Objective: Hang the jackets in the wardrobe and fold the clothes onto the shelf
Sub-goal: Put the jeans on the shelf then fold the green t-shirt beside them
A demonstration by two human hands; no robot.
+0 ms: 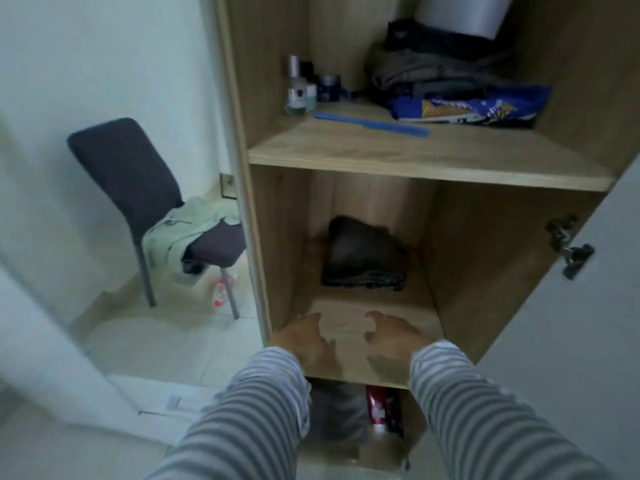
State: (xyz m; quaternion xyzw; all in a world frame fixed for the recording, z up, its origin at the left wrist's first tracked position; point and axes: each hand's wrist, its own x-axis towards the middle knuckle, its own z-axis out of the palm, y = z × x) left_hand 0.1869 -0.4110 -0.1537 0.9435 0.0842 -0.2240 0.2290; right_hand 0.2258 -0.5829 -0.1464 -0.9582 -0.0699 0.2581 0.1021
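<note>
A folded dark garment (363, 258) lies at the back of the wardrobe's middle shelf (346, 362). My left hand (304, 341) and my right hand (394, 341) hover at the front edge of that shelf, both empty with fingers spread, well short of the garment. Striped sleeves cover both arms. A pale green garment (180, 226) is draped over the seat of a dark chair (131, 174) to the left of the wardrobe. On the upper shelf (415, 157) sits a pile of grey and dark clothes (436, 71).
The upper shelf also holds small bottles (301, 91), a blue comb (374, 124) and a blue patterned bag (474, 105). The open door with a hinge (568, 247) stands at the right. A plastic bottle (221, 292) lies under the chair. The lowest compartment holds a red item (379, 407).
</note>
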